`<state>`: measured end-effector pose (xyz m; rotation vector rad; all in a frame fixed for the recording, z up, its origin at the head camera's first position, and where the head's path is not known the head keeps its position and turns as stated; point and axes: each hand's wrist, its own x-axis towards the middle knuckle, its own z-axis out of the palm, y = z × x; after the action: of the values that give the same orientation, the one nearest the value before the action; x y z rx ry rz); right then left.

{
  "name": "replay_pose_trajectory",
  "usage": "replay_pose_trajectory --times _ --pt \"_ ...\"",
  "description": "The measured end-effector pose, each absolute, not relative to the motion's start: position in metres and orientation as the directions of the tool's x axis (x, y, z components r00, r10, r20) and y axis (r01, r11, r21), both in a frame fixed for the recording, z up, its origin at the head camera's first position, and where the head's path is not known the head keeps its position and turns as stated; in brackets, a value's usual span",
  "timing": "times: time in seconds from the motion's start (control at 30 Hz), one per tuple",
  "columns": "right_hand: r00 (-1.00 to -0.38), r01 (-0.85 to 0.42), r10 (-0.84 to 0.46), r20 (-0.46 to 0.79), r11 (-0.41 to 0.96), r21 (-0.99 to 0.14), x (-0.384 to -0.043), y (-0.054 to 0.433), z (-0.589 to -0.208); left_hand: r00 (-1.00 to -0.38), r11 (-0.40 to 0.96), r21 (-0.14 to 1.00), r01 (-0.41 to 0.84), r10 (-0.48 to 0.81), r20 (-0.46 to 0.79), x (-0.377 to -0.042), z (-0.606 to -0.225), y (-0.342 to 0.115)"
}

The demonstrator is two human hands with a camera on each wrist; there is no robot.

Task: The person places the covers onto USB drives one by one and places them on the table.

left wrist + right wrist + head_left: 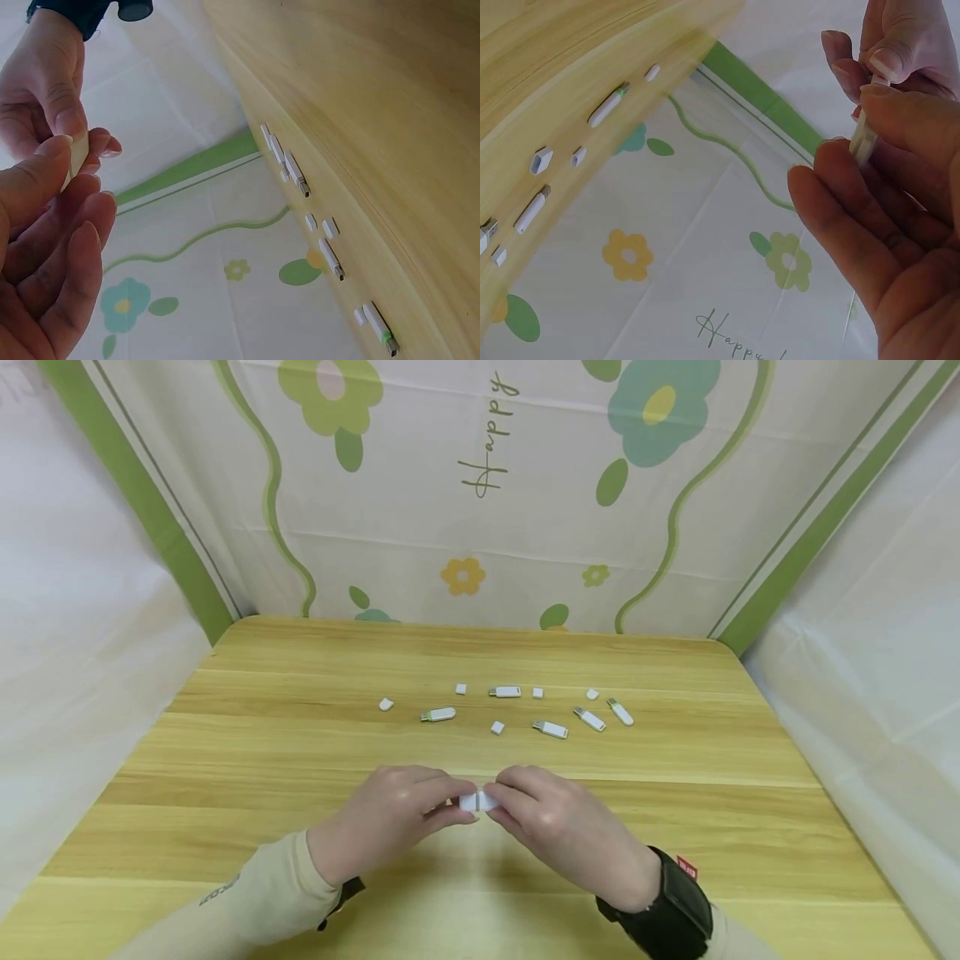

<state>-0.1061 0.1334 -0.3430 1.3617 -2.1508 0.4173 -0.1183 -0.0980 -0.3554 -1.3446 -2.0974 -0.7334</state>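
Observation:
Both hands meet over the near middle of the wooden table, at a small white USB stick (468,802). A thin seam crosses its middle in the head view. My left hand (397,806) pinches the left end between thumb and fingers, while my right hand (562,827) pinches the right end. Fingertips cover much of the stick. In the left wrist view its pale edge (78,156) shows between the two hands, and the right wrist view shows the white side (863,141) by the right thumb.
Beyond the hands, several uncapped white USB sticks (551,729) lie scattered on the wooden table (225,743), some with green trim (438,715). Loose white caps (498,727) lie among them. A flowered cloth (420,518) hangs behind the table's far edge, with white sheets at both sides.

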Motion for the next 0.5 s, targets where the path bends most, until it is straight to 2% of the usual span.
replay_pose_trajectory --times 0.37,0.5 --pt "-0.31 -0.895 -0.742 0.595 0.438 0.081 -0.1054 0.1317 -0.3461 -0.375 0.314 0.215 0.925 0.654 0.657 -0.1183 -0.3575 -0.0971" --pt "-0.323 -0.896 -0.74 0.59 0.439 0.06 -0.105 0.1317 -0.3475 -0.392 0.34 0.21 0.917 0.665 0.636 -0.1177 -0.3605 -0.0968"
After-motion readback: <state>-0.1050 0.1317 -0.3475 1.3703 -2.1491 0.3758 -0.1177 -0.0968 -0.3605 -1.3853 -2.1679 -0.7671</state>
